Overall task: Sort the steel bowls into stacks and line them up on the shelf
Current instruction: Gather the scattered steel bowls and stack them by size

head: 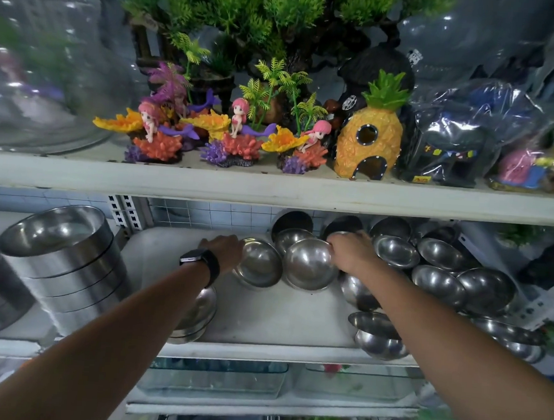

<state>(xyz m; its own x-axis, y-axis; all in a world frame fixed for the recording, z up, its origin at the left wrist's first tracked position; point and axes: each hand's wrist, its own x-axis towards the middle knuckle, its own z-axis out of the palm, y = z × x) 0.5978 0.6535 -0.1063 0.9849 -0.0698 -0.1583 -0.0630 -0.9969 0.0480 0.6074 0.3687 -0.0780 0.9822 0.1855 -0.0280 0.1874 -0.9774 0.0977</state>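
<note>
Several steel bowls lie on the white middle shelf [294, 312]. My left hand [225, 250], with a black watch on the wrist, holds the left side of a steel bowl [260, 262]. My right hand [353, 251] grips the right rim of a neighbouring bowl [309, 264], which tilts toward me. Behind these sits another bowl [291, 237]. A low stack of bowls [197, 315] stands at the shelf's front under my left forearm. More loose bowls [437, 283] crowd the right side, and two bowls [380, 336] overhang the front edge.
A tall stack of straight-sided steel bowls [65, 267] fills the shelf to the left. The shelf above [270, 189] hangs low and carries aquarium ornaments, a pineapple house [368, 144] and a glass fishbowl [31, 87]. Glass tanks [214, 379] sit below.
</note>
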